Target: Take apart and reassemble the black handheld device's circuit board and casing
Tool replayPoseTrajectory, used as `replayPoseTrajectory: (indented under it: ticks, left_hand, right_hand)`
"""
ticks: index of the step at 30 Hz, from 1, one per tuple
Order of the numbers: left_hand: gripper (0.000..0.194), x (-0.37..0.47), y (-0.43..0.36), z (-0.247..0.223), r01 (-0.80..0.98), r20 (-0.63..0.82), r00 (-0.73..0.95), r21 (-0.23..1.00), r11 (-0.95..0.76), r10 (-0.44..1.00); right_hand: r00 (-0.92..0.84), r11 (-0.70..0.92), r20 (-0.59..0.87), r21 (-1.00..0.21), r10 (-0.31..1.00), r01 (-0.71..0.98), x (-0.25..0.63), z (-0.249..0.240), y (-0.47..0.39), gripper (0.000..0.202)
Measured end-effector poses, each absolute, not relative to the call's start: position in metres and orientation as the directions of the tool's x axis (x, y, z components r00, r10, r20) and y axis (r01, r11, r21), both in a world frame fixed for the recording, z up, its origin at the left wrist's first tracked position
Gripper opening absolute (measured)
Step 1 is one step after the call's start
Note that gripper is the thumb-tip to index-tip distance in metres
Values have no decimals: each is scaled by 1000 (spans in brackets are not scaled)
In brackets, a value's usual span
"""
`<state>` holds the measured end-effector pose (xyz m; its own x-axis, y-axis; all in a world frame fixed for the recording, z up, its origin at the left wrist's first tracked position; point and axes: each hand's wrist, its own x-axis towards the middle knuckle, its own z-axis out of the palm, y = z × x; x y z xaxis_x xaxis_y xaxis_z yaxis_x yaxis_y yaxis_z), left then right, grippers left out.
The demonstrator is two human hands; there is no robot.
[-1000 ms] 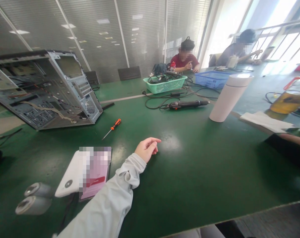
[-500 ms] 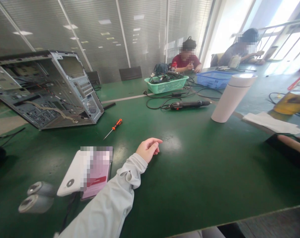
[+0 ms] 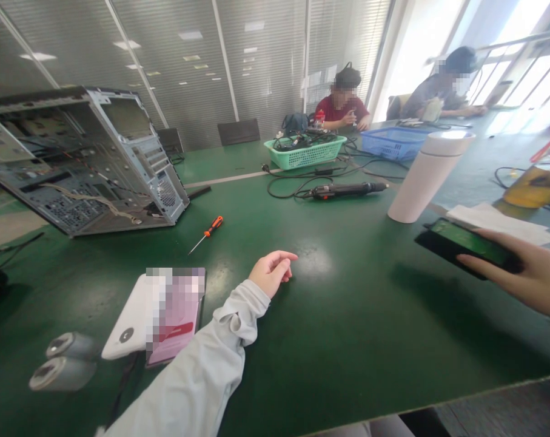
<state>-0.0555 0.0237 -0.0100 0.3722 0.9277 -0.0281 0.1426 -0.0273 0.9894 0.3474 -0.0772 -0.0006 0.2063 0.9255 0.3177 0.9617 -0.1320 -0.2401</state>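
Note:
My left hand lies on the green table, its wrist in a pale grey sleeve. The fingers are loosely curled and the thumb rests against them; nothing shows in that hand. From the right edge reaches my right hand, wrapped round a black rectangular block with a greenish upper face. It holds the block raised over the table, tilted, in front of a white paper sheet. An orange-handled screwdriver lies beyond my left hand, its shaft pointing toward me.
An open computer case stands at left. Nearby are two grey cylinders and a phone with a pink screen. Farther back are a black electric screwdriver, a pale tumbler, a green basket and a blue basket. Two people sit beyond.
My right hand has come in from the right edge, bringing the black block left and up into fuller view. My left hand stays where it was.

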Motion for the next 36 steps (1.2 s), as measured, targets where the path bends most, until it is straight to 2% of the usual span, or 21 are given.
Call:
replayPoseTrajectory:
  ticks: [4, 8, 11, 14, 18, 22, 24, 28, 32, 36]
  left_hand:
    - [34, -56, 24, -8, 137, -7, 338, 990, -42, 941]
    - [56, -58, 20, -10, 140, 111, 319, 977, -163, 941]
    - [69, -59, 18, -15, 172, 210, 354, 943, -284, 911]
    - [62, -61, 20, -19, 178, 226, 358, 936, -303, 906]
    - [59, -63, 23, -20, 223, 232, 331, 923, -315, 915]
    - [49, -63, 20, -13, 278, 254, 353, 891, -360, 901]
    - [47, -64, 18, -9, 303, 278, 365, 867, -396, 888]
    - [59, -63, 14, -6, 338, 266, 417, 842, -420, 869]
    - [54, -62, 16, -8, 360, 228, 397, 852, -379, 889]
    - [47, -63, 21, -8, 350, 236, 371, 860, -370, 898]
  right_hand:
    - [-73, 211, 420, -291, 904, 933, 244, 19, -52, 58]
    - [-379, 512, 401, -309, 834, 801, 178, 21, -28, 44]
    - [-454, 621, 451, -359, 769, 697, 144, 18, -12, 41]
    - [-419, 656, 521, -449, 744, 606, 126, 9, 0, 40]
    - [-226, 599, 572, -633, 789, 490, 124, -6, 6, 43]
    - [-130, 546, 548, -720, 826, 428, 126, -12, 5, 33]
    - [-89, 472, 470, -819, 878, 327, 126, -11, 5, 34]
    - [-53, 213, 210, -975, 976, 61, 125, -8, 9, 48]
    - [-59, -38, -33, -996, 998, -81, 126, -5, 11, 59]
    - [-116, -159, -142, -975, 983, -153, 126, -1, 12, 55]
